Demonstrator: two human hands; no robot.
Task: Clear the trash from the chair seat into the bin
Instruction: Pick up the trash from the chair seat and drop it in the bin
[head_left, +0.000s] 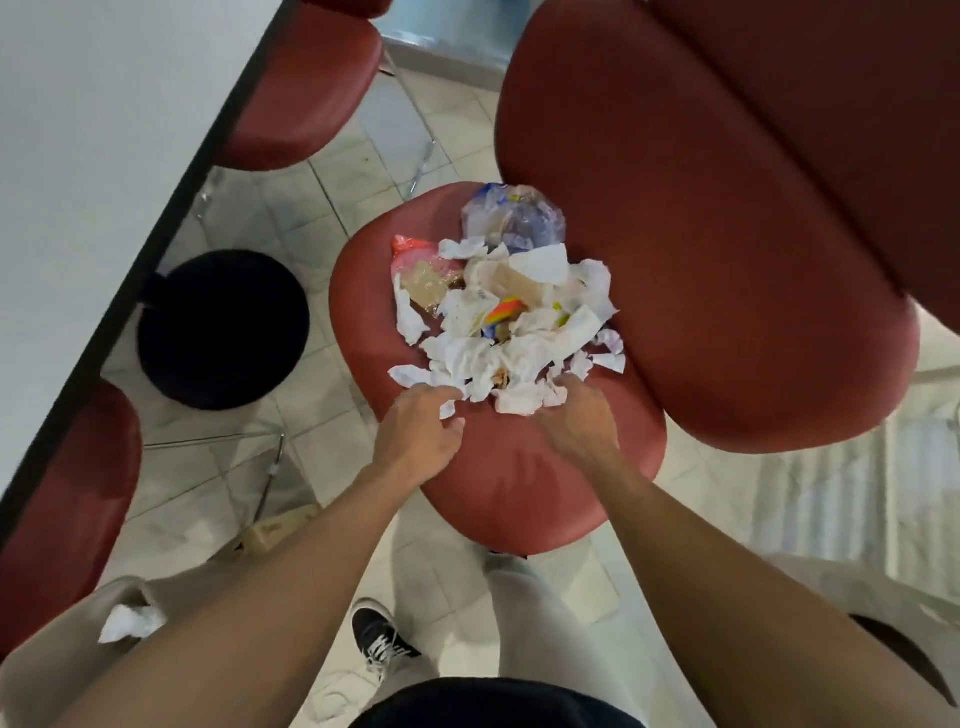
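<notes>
A heap of trash (509, 322) lies on the red chair seat (519, 483): crumpled white tissues, a clear plastic bag (514, 215), a pink wrapper (413, 249) and a rainbow-coloured scrap (504, 312). My left hand (421, 434) reaches the near left edge of the heap, fingers straight and touching a small white scrap. My right hand (579, 415) lies at the near right edge, its fingertips against a crumpled tissue. Neither hand grips anything that I can see. A beige bin (67, 639) stands at the lower left with one crumpled tissue (130, 621) inside.
The chair's red backrest (701, 234) rises right of the heap. A round black container (223, 327) stands on the tiled floor left of the seat, under a white table edge (130, 280). More red chairs (62, 499) flank the table. My shoe (376, 636) is below.
</notes>
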